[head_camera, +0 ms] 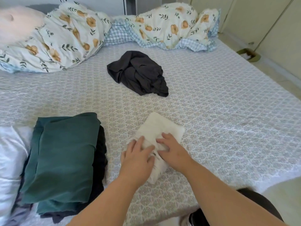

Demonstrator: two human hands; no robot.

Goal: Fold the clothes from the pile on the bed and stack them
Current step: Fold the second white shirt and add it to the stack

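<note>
Two hands worked on the white cloth (pixel 160 128), which lay near the front edge of the bed (pixel 228 111), just right of the stack (pixel 61 150). The left hand (pixel 138 158) rested flat with fingers spread on the cloth's near part, and the right hand (pixel 172 150) pressed beside it, fingers extended; neither was closed around anything. The cloth looked already folded into a small thick rectangle, its near end bunched under the palms.

By its fluffy surface it seemed light, soft and limp, likely to sag or spring open if lifted by one corner. Sliding both hands under the long sides, or pinching the folded edge with the layers together, would probably keep its shape.

The stack, topped by a green garment over darker ones, sat to the left, close but not touching. A dark crumpled garment (pixel 138 74) lay well apart, toward the middle of the bed, still unfolded. Floral pillows (pixel 68 38) lined the far edge.
</note>
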